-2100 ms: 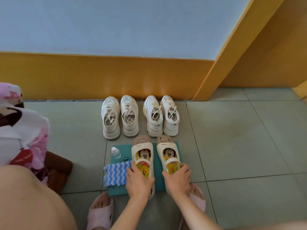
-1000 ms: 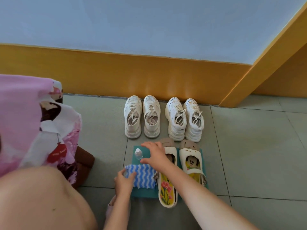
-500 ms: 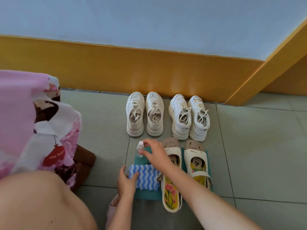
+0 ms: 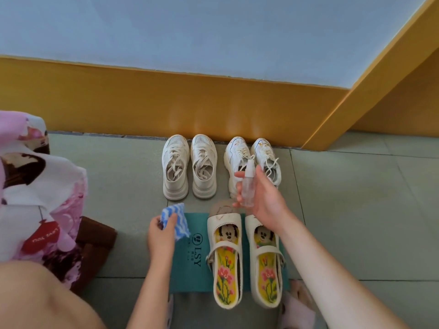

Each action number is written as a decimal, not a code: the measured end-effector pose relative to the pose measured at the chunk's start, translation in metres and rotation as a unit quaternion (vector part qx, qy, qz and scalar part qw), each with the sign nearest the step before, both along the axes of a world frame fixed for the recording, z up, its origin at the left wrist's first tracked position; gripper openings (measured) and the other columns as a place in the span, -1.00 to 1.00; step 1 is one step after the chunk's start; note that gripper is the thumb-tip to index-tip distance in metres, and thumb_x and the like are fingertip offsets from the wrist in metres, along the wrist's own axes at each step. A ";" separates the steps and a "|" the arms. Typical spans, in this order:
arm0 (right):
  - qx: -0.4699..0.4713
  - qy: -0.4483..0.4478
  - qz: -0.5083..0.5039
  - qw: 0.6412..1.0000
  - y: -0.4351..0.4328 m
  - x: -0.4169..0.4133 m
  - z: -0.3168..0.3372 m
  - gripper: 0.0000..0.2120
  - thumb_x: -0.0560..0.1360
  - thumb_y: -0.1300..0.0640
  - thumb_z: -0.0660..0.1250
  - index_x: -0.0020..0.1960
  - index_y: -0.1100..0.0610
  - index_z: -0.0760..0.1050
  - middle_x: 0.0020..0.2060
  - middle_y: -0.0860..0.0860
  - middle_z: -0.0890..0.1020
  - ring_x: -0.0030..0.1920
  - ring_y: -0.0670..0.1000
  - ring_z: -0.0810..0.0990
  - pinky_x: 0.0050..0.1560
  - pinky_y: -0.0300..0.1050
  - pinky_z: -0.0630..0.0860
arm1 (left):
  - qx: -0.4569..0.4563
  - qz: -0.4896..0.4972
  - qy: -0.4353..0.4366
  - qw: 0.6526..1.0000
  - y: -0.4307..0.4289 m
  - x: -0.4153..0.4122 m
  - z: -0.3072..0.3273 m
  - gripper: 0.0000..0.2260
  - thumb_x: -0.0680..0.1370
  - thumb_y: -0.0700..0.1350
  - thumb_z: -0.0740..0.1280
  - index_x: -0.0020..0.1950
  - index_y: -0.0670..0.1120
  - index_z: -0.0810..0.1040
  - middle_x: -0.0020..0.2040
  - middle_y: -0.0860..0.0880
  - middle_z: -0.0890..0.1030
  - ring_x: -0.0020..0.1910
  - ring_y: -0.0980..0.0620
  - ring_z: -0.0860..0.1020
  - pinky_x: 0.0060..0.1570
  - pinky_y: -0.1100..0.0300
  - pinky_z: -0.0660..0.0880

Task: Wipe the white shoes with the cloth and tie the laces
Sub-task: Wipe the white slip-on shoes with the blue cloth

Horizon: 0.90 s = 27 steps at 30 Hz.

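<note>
My left hand (image 4: 159,236) grips a blue-and-white striped cloth (image 4: 175,219), lifted just off the green mat (image 4: 190,269). My right hand (image 4: 263,198) holds a small clear spray bottle (image 4: 248,186) upright above the toes of two cream strap shoes (image 4: 225,260) that lie on the mat. Against the wall stand two pairs of white lace-up sneakers: a left pair (image 4: 188,166) with loose laces, and a right pair (image 4: 241,153) partly hidden behind the bottle and my hand.
A yellow skirting (image 4: 166,100) runs along the wall and turns at a corner on the right. Pink patterned fabric (image 4: 33,186) and a brown stool (image 4: 95,245) sit at the left. My feet in pink slippers (image 4: 299,305) are at the mat's near edge.
My right hand picked the spray bottle off the mat and raised it to the right. My left hand lifted the striped cloth. Earlier both hands set the strap shoes on the mat.
</note>
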State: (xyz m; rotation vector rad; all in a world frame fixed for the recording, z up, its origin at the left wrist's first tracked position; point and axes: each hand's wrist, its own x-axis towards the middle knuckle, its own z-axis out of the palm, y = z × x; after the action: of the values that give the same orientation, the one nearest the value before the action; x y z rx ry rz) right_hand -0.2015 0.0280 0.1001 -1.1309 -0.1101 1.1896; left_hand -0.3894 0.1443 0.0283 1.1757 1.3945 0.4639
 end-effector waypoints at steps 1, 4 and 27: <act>-0.008 -0.015 -0.001 1.000 -0.004 0.003 0.000 -0.57 0.58 -0.15 0.08 0.11 0.17 0.49 -0.24 0.05 0.51 -0.32 0.01 0.51 -0.20 -0.05 0.56 | -0.007 -0.004 -0.007 1.000 0.000 0.002 -0.001 -0.83 0.55 -0.11 0.30 0.05 -0.20 0.46 -0.05 -0.14 0.55 -0.10 -0.05 0.51 -0.14 0.16 0.40; -0.007 -0.025 0.000 1.000 -0.013 0.009 -0.005 -0.65 0.56 -0.09 0.11 0.10 0.16 0.46 -0.18 0.08 0.57 -0.26 0.04 0.57 -0.13 -0.04 0.60 | -0.031 -0.005 -0.023 0.999 -0.002 0.007 -0.001 -0.79 0.55 -0.11 0.31 0.11 -0.20 0.47 0.00 -0.13 0.57 -0.04 -0.06 0.54 -0.08 0.10 0.43; -0.145 -0.065 0.025 0.987 -0.074 0.063 -0.032 -0.52 0.53 -0.29 0.06 0.07 0.07 0.51 -0.24 -0.01 0.51 -0.17 0.00 0.48 -0.01 0.00 0.47 | 0.004 -0.055 -0.023 0.998 -0.010 0.023 0.001 -0.88 0.56 -0.09 0.28 0.06 -0.10 0.45 -0.13 0.03 0.55 -0.17 0.12 0.52 -0.22 0.24 0.44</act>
State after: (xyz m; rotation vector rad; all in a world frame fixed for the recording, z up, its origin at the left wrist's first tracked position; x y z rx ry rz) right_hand -0.1388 -0.0459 0.0677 -1.4687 -0.0668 1.2024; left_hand -0.3663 0.1338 0.0297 1.2337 1.2819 0.4167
